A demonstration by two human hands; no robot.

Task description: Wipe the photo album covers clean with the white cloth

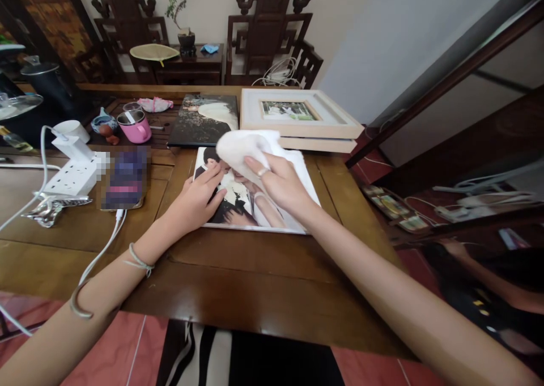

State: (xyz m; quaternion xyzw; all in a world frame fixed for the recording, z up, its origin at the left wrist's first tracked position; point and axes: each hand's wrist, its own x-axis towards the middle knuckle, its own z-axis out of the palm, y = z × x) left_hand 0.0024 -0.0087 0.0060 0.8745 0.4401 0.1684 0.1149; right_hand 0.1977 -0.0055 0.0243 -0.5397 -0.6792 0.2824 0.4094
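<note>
The left hand (199, 196) is laid palm down on the left part of a photo panel (272, 219), its fingers stretched out and nothing gripped. By the right hand (283, 185), a bunched white cloth (242, 148) is held, fingers curled around it, above the panel's far half; whether it is pressed down cannot be told. The panel, a portrait of a couple, is laid flat on a wooden table (238, 284), near its near edge. The surface appears to be being wiped while the panel is steadied. For the next move, even strokes and a firm left hold seem called for.

Just beyond the panel, space is limited by a darker photo board (204, 125) on the far left and stacked pale frames (297, 130) on the far right. Farther left, a pink mug (134, 130), a white power strip (79, 173) and a blurred-out phone (125, 179) are seen; the phone's cable (104, 253) is run close to the left forearm. Dark carved chairs (267, 40) are placed beyond the table. At the right, another person's arm (488, 275) is seen.
</note>
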